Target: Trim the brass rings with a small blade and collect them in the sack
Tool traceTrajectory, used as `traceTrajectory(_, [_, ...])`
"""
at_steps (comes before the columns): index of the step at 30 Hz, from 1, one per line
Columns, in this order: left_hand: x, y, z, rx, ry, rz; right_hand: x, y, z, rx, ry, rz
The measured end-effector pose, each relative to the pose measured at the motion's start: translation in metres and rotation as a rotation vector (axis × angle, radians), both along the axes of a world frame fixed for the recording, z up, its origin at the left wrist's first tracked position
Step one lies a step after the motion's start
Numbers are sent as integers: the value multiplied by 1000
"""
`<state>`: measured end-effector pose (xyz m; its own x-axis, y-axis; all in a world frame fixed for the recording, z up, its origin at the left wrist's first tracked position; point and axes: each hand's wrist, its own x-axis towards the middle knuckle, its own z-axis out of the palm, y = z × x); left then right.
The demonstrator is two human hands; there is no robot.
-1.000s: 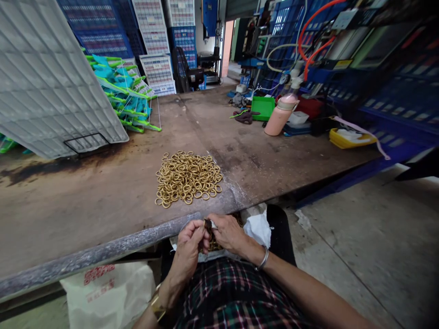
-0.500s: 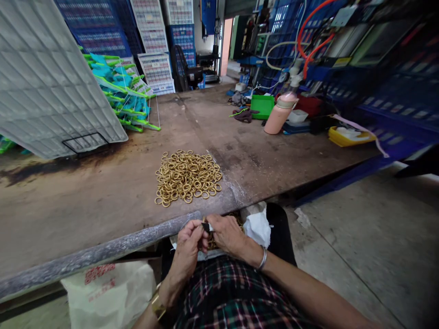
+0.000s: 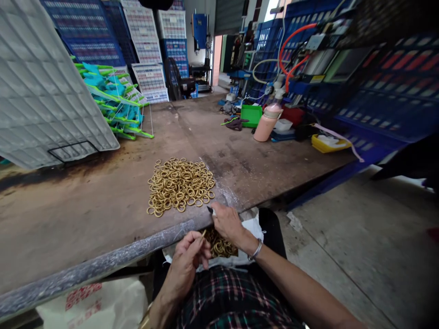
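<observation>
A: What's in the grip rn?

B: Left grip (image 3: 190,256) is pinched on one gold ring (image 3: 204,233), seen nearly edge-on. Right grip (image 3: 226,221) is closed round a small dark-tipped tool (image 3: 210,210), up by the front edge of the tabletop (image 3: 267,160). Tip's apart from the ring.

A: So that ring's done?

B: Can't tell tbh. Too small to see any diff.

A: & the rest?

B: Two lots. Nearest, on the lap just below the grips: loose rings (image 3: 222,246) on a white cloth or bag (image 3: 254,225), partly hidden by the right grip. Further out, on the tabletop: a ring pile (image 3: 180,187), heaped mid, a few strays at the edges.

A: Which lot's finished?

B: Not clear. IMO work's partway: both lots look sizeable, w/ one ring held between them. Can't count what's left, tho.
</observation>
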<state>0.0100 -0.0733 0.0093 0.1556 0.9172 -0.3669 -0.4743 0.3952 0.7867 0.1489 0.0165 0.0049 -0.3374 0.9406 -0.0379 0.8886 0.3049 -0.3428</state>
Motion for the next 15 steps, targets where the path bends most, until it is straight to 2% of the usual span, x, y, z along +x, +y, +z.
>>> traceTrajectory(4, [0,5,-1,-95,-42,76,5,30,1,73,-20,-147])
traceTrajectory(7, [-2,8,-1,-126,-95,104,4,43,-1,52,-57,-156])
traceTrajectory(10, [-5,12,-1,-163,-177,102,1,49,-3,47,-67,-136])
traceTrajectory(13, [-11,14,-4,-225,-234,99,-2,49,-3,46,-47,-175])
traceTrajectory(15, [-13,15,-5,-339,-204,118,-3,48,-1,5,-46,-211])
